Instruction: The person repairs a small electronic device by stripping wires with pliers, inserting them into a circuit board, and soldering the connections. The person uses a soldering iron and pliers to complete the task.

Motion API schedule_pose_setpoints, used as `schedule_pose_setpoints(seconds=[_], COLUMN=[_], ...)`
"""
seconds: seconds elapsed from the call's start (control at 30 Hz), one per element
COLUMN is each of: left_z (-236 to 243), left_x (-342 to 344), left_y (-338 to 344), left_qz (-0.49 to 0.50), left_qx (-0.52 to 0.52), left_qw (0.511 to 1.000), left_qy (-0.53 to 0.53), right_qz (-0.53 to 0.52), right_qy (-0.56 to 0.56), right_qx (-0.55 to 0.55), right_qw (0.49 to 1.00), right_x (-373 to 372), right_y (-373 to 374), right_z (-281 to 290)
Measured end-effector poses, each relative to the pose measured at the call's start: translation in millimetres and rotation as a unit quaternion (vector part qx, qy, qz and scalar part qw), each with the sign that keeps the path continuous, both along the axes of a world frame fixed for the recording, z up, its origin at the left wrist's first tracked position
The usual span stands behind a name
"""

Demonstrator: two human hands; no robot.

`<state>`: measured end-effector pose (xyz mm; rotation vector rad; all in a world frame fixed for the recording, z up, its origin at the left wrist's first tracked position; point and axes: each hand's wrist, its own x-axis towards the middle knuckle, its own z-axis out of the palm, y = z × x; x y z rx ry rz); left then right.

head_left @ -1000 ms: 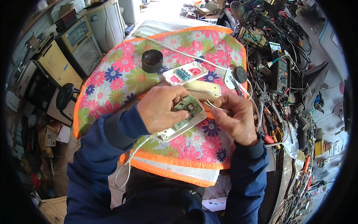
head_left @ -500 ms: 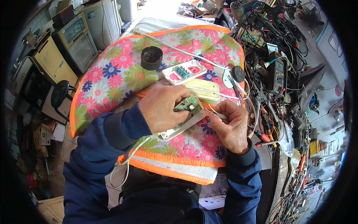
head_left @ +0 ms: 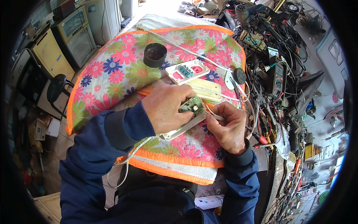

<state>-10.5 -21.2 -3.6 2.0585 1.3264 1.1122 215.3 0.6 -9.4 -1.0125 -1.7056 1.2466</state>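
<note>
My left hand (head_left: 164,106) wraps round an open white plastic housing (head_left: 174,133) with a green circuit board (head_left: 192,106) inside, its fingers partly hiding the board. Just right of it, my right hand (head_left: 227,128) has thumb and finger pinched on a thin white wire (head_left: 211,112) at the housing's end. Beyond the hands lie a cream oblong casing (head_left: 209,89) and a white cover (head_left: 175,71) with pink panels and blue button parts. A white cord (head_left: 128,160) runs from the housing's lower end down past the cloth's edge.
A floral quilted cloth (head_left: 93,100) with orange edging bears a round black container (head_left: 154,56) and a long white cable. Along the right are piled wires, tools and a multimeter (head_left: 276,80). At the left stand appliances (head_left: 54,56) and a black chair (head_left: 57,89).
My right hand has moved slightly left, closer to the end of the housing, still pinching the wire. My left hand keeps its hold, and the view has shifted a little.
</note>
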Motion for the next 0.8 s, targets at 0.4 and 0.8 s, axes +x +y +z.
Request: schedule_pose_setpoints(seconds=[0.4, 0.8], left_z=[1.8, 1.9], left_x=[-0.2, 0.4], left_y=[-1.3, -0.9], left_qz=[-0.008, -0.008], left_qx=[-0.001, -0.013], left_qw=[1.000, 1.000], left_qy=[-0.002, -0.001], right_qz=[0.001, 0.005], right_qy=[-0.019, -0.024], right_qx=[-0.003, 0.011], right_qw=[1.000, 1.000], right_x=[-1.1, 2.6], right_y=[-0.7, 2.6], right_z=[5.7, 2.7])
